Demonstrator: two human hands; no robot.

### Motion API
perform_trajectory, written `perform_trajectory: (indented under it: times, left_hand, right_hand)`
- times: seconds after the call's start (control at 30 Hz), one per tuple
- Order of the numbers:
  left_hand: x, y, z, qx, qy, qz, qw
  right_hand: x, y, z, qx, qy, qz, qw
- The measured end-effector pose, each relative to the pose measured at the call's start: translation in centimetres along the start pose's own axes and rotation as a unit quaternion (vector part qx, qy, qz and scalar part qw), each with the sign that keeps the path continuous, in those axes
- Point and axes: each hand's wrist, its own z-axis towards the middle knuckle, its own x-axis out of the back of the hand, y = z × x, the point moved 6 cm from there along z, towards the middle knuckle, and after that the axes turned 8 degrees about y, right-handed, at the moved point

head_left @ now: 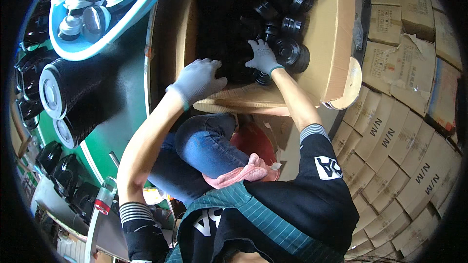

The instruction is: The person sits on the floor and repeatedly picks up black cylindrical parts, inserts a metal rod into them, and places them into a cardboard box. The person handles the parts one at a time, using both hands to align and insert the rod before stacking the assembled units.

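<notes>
Both my hands wear light grey knitted gloves. My right hand [264,57] reaches into a large cardboard box [341,34], fingers and thumb apart, beside several round black ribbed lids [286,51]. It seems to hold none of them. Over the box's near left corner is my left hand [199,80], its fingers bent and its thumb apart, with nothing visible in it. The box's left inside is so dark that the pieces there hardly show.
A light blue basin [73,51] with white and clear lidded parts stands at the upper left. Below it, black cylinders [73,90] with pale ends lie on a green surface [119,134]. Stacked cartons [395,141] line the right. A pink cloth [239,173] lies on my lap.
</notes>
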Motion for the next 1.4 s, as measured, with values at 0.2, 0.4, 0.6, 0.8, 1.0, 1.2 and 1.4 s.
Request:
perform_trajectory:
  times: [0.2, 0.4, 0.6, 0.8, 1.0, 1.2, 1.4]
  left_hand:
    - [-13.3, -3.6, 8.8, 0.159, -0.335, 0.024, 0.928]
    - [-21.3, -7.7, 8.6, 0.223, -0.274, -0.125, 0.927]
    - [-24.8, -8.6, 9.1, 0.203, -0.191, -0.199, 0.939]
    - [-24.7, -9.6, 10.2, 0.198, -0.008, -0.135, 0.971]
    - [-21.4, -10.7, 9.9, 0.211, 0.035, -0.125, 0.969]
    - [-17.4, -9.0, 10.6, 0.168, 0.015, -0.078, 0.983]
    - [-19.4, -7.3, 12.7, 0.082, 0.058, -0.307, 0.947]
  right_hand:
    - [-0.9, 2.0, -1.1, -0.007, 0.000, 0.241, 0.970]
    - [0.8, 1.6, 0.9, -0.024, -0.220, 0.278, 0.935]
    - [-1.8, 2.1, 3.9, 0.053, -0.304, 0.119, 0.944]
    - [0.2, 2.3, -1.3, -0.062, -0.198, 0.286, 0.935]
    - [-2.1, 3.9, -4.5, -0.096, -0.135, 0.185, 0.969]
    - [-4.5, 4.8, -3.5, -0.221, -0.082, 0.129, 0.963]
    - [-6.1, 4.1, -4.2, -0.184, -0.117, 0.260, 0.941]
